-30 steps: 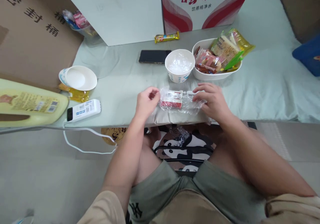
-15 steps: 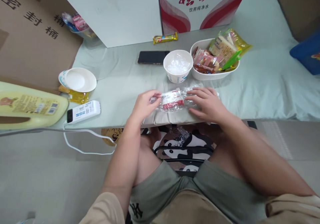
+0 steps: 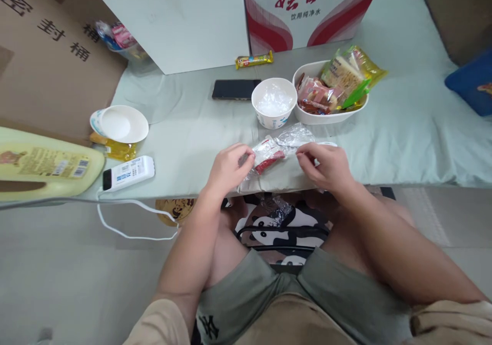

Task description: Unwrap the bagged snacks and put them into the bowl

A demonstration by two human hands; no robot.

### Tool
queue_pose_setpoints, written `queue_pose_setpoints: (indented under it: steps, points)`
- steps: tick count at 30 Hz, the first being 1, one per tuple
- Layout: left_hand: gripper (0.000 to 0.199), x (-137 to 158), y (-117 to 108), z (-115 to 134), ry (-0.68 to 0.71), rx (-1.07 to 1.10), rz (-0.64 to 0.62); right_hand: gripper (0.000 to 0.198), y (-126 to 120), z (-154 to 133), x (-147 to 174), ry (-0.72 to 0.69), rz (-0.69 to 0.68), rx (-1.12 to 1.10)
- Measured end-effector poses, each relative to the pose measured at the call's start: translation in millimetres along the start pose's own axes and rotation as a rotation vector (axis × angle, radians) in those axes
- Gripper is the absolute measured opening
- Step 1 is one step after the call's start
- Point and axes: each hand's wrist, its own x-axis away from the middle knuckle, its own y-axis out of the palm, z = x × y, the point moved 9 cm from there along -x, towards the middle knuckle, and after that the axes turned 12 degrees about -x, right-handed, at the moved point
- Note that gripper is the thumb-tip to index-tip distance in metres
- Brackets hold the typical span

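Note:
At the table's front edge lies a clear plastic wrapper with a white and red label [image 3: 269, 156]. My left hand [image 3: 231, 168] pinches its left end between thumb and fingers. My right hand [image 3: 325, 165] is closed just right of the wrapper, its fingertips pressed together; what they hold, if anything, is too small to tell. Crumpled clear film [image 3: 295, 135] spreads between the label and my right hand. Behind my right hand the edge of a white object shows, mostly hidden. A paper bowl [image 3: 274, 121] with clear plastic inside stands just beyond the wrapper.
A white basket [image 3: 329, 118] of packaged snacks stands right of the bowl. Behind are a phone [image 3: 235, 89], a yellow snack packet [image 3: 254, 59] and large boxes [image 3: 307, 14]. To the left lie a tipped paper bowl [image 3: 140, 124], a white power strip [image 3: 130, 173] and a yellow jug [image 3: 49, 163].
The labelled wrapper has tilted and its red part now slants up to the right. My right hand's spread fingers have curled into a pinch. My left hand has shifted slightly right.

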Motion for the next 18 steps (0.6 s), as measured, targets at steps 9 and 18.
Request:
queue_pose_setpoints:
  steps: [9, 18]
  points:
    - [0.031, 3, 11, -19, -0.415, 0.865, -0.043, 0.029, 34, -31, 3, -0.231, -0.092, -0.029]
    - [0.035, 0, -1, -37, -0.517, 0.944, 0.192, 0.049, 51, -32, 13, -0.271, -0.199, 0.133]
